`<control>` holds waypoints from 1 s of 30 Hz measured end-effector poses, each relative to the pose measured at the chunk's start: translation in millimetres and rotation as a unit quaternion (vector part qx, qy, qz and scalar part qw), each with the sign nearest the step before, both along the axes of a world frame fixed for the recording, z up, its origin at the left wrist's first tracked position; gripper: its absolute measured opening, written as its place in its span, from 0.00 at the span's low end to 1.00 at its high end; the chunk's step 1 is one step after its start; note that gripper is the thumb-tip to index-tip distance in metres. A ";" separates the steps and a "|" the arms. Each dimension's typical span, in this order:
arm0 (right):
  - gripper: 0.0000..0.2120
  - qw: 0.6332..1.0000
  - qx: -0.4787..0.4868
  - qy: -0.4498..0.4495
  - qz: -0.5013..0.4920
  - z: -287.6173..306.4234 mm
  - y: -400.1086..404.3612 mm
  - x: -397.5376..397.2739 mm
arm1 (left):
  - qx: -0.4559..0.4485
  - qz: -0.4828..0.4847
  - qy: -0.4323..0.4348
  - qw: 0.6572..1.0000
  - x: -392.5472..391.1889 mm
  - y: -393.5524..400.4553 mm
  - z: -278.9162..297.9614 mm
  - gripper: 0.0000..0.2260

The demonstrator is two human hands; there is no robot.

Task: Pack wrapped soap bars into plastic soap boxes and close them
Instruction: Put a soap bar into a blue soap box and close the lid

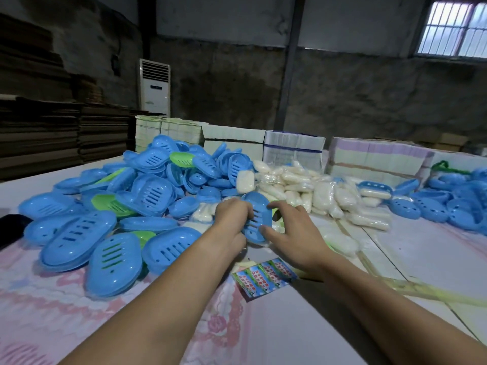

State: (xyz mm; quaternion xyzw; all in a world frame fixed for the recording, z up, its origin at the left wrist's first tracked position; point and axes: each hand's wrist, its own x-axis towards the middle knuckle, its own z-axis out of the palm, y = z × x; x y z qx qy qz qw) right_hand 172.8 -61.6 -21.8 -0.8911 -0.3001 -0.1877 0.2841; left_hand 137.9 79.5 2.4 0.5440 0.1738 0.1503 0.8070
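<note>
A blue slotted soap box part [259,216] stands tilted on its edge in the middle of the table. My left hand [232,219] grips its left side with curled fingers. My right hand [292,230] holds its right side, thumb and fingers curved round the rim. A heap of wrapped white soap bars [316,196] lies just behind and to the right. One wrapped bar [245,181] rests on the blue pile. A large heap of blue and green soap box halves [126,204] fills the left.
Printed leaflets [263,279] lie near my forearms. More blue boxes, some with soap inside [448,204], sit at the right. Stacked cartons [292,151] line the table's far edge. A yellow-green strip [421,293] crosses the right side. A dark object [10,227] lies at the left edge.
</note>
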 end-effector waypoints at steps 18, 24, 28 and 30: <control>0.36 0.961 -0.260 0.055 -0.080 5.2 2.1 -10.2 | -0.303 -0.072 -0.123 0.942 -10.2 16.3 9.5 0.09; 0.26 0.979 -0.117 0.143 -0.087 22.7 -16.7 -2.6 | -0.322 -0.043 -0.152 0.933 -8.9 18.8 4.5 0.28; 0.18 0.970 0.082 0.228 -0.032 30.0 -24.2 -10.1 | -0.331 -0.067 -0.132 0.932 -11.4 12.1 4.6 0.20; 0.17 0.962 0.094 0.257 0.000 28.0 -19.3 -15.9 | -0.305 -0.095 -0.104 0.942 -14.7 1.8 5.7 0.17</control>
